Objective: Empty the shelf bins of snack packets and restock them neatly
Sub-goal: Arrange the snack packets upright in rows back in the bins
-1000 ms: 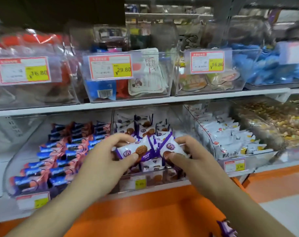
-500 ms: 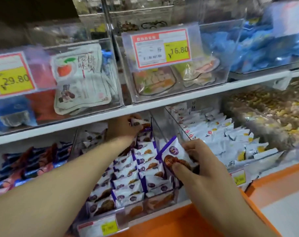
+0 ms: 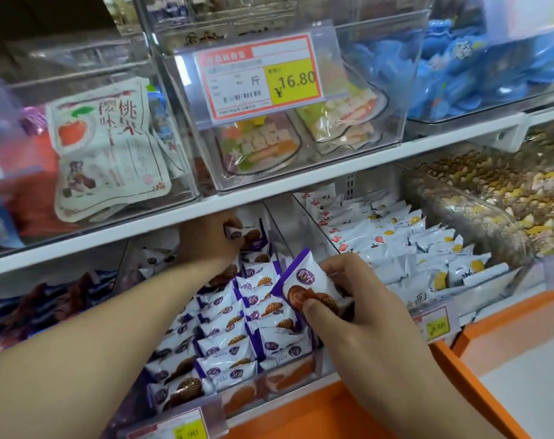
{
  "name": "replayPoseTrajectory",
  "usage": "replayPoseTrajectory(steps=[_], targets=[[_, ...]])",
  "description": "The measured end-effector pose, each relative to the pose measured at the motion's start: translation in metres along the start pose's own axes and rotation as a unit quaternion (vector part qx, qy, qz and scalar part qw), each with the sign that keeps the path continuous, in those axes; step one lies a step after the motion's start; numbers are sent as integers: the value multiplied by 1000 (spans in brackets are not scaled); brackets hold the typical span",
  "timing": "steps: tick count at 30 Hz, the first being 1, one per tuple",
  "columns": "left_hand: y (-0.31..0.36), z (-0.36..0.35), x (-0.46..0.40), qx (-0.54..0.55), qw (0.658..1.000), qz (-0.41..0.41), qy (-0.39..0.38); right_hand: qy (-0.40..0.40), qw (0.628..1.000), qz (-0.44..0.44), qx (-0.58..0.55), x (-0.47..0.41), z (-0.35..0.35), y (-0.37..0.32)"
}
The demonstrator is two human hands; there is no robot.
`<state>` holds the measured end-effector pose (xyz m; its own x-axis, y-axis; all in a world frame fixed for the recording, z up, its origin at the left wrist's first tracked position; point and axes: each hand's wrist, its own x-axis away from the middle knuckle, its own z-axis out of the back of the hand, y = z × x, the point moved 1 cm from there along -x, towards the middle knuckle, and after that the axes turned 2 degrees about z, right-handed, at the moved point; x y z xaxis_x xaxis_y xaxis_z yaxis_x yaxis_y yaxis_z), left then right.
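Observation:
A clear shelf bin (image 3: 296, 372) on the lower shelf holds several white-and-purple biscuit packets (image 3: 225, 324) laid in rows. My left hand (image 3: 210, 239) reaches deep to the back of this bin, under the upper shelf, and grips one packet (image 3: 245, 234) there. My right hand (image 3: 361, 299) is at the bin's right side and pinches another white-and-purple packet (image 3: 307, 286), tilted up above the rows, thumb on its front.
Right of it is a bin of white packets (image 3: 405, 248), then a bin of loose brown and yellow snacks (image 3: 497, 198). Left lies a bin of dark blue-red packets (image 3: 47, 305). The upper shelf (image 3: 269, 191) carries clear bins with price tags. An orange ledge (image 3: 348, 416) runs below.
The view has moved closer and to the right. My left hand went from the front of the bin to its back with a packet. My right hand keeps its packet near the bin's right side.

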<state>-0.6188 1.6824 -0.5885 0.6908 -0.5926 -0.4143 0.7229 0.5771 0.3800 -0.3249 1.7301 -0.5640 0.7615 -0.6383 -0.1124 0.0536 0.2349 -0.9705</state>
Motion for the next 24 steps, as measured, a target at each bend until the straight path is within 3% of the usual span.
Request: replayPoseTrajectory(steps=[6, 12, 15, 20, 22, 24], targets=[[10, 1, -2, 80, 994, 59, 36, 7, 1000, -2, 5, 4, -2, -4], [8, -4, 3, -47, 998, -2, 31, 0, 1000, 13, 24, 8, 1, -6], [10, 4, 4, -32, 999, 4, 30, -1, 999, 26, 36, 8, 1, -7], [35, 44, 38, 137, 988, 40, -56, 6, 995, 47, 82, 6, -3, -11], [55, 69, 69, 250, 960, 32, -119, 8, 995, 52, 85, 5, -5, -12], [68, 86, 95, 365, 906, 1, -217, 10, 995, 63, 82, 6, -8, -14]])
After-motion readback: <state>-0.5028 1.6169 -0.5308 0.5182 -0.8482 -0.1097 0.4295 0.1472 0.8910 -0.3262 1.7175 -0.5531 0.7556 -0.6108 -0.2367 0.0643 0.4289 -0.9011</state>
